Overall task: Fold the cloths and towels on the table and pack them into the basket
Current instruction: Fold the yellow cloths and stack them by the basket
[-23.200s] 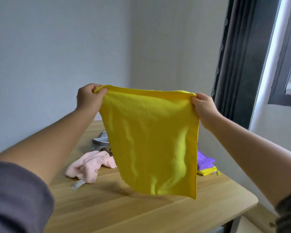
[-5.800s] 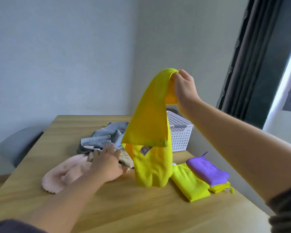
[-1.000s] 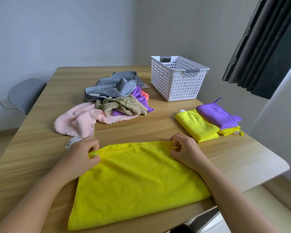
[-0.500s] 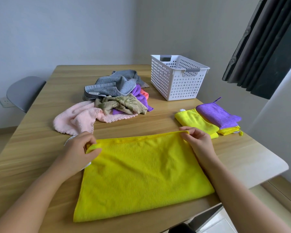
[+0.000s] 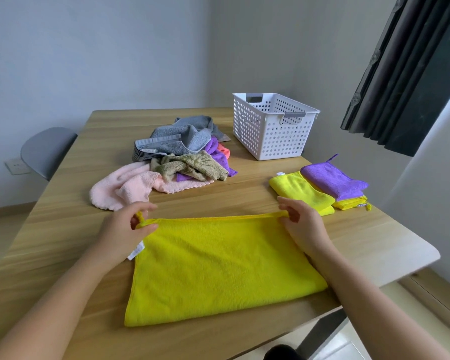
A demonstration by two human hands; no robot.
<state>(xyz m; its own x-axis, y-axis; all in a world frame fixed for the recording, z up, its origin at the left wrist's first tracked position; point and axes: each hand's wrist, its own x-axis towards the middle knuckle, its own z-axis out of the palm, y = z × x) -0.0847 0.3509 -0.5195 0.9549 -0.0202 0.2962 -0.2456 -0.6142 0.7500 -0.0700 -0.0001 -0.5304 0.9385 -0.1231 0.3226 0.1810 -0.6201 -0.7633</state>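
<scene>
Tabletop (image 5: 63, 242), pale wood, fills centre and lower frame. Dark curtain (image 5: 405, 74) hangs at upper right. Grey chair (image 5: 44, 149) stands at the left edge of the tabletop.

Yellow cloth (image 5: 218, 266) lies spread flat at lower centre, with its near edge close to the front of the tabletop. Its far edge is drawn straight between the two hands.

White perforated basket (image 5: 270, 136) stands upright on the far part of the tabletop, upper centre-right, well apart from the yellow cloth.

Loose heap left of the basket: grey towel (image 5: 182, 137) at the back, pink towel (image 5: 125, 188) at the front left, olive cloth (image 5: 192, 166) lying over a crumpled purple cloth (image 5: 215, 149).

At centre right, a folded yellow cloth (image 5: 302, 190) and a folded purple cloth (image 5: 333, 179) lie touching side by side.

Left hand (image 5: 125, 229) pinches the far left corner of the spread cloth between thumb and curled fingers. Right hand (image 5: 302, 224) pinches the far right corner, thumb against forefinger.

White label (image 5: 137, 252) shows at the cloth's left edge, just under the left hand.
</scene>
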